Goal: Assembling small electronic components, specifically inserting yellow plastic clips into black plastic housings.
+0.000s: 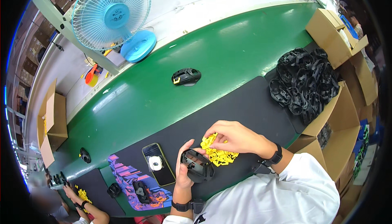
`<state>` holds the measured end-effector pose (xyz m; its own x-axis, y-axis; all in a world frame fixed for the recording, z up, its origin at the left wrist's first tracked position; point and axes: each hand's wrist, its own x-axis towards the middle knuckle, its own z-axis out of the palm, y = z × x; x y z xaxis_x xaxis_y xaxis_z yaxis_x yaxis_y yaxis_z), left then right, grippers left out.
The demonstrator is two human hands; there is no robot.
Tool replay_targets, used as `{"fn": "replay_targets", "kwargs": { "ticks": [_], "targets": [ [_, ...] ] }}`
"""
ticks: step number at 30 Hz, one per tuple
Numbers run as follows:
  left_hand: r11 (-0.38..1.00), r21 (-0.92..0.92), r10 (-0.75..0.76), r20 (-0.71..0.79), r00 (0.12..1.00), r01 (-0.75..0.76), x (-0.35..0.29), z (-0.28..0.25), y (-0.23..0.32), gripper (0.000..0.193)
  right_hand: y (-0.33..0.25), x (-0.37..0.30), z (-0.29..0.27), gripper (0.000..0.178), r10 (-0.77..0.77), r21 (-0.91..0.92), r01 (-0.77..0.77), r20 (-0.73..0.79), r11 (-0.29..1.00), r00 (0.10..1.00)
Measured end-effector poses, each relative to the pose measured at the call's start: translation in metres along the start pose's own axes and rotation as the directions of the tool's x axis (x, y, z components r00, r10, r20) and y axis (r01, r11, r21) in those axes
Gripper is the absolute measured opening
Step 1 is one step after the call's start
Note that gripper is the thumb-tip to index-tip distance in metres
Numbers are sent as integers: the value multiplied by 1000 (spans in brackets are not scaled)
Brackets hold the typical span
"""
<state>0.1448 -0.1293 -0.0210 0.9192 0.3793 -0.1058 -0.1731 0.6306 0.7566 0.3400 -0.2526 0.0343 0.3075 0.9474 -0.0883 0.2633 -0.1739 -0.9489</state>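
Observation:
My left hand (184,171) grips a black plastic shell (197,166), shaped like a computer mouse housing, with its hollow inside turned up. Just right of it, a heap of small yellow plastic pieces (222,157) lies on the black mat (245,109). My right hand (232,137) reaches over this heap with thumb and fingers pinched at its left side; what lies between the fingertips is hidden. Further off on the green table (143,97) sits another black shell (188,76) with a yellow piece at its left end.
Many black shells (304,81) are piled at the right beside open cardboard boxes (339,118). Left of my hands lie a phone (164,175) with a white object (155,163) on it and a patterned mat (126,183). A blue fan (116,17) stands behind. A co-worker's hand (71,193) shows lower left.

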Motion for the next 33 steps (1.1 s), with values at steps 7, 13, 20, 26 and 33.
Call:
{"fn": "replay_targets", "kwargs": {
  "ticks": [7,13,20,26,33],
  "targets": [
    [981,168,100,-34,994,-93,17,13,-4,97,-18,-18,-2,20,-100,-129,77,-187,989,977],
    [926,349,170,-53,984,-141,17,17,-5,98,-18,-26,1,17,-34,32,41,-208,999,978],
    [716,608,421,15,907,-343,21,24,-11,101,-15,-27,27,16,-429,-131,409,-222,903,876],
    [641,682,487,-8,873,-351,19,24,-16,108,-15,-25,35,17,-419,-92,409,-230,908,879],
    [445,776,609,104,787,-447,18,19,-15,99,-14,-29,34,25,-384,-17,388,-187,922,904]
  ]
}}
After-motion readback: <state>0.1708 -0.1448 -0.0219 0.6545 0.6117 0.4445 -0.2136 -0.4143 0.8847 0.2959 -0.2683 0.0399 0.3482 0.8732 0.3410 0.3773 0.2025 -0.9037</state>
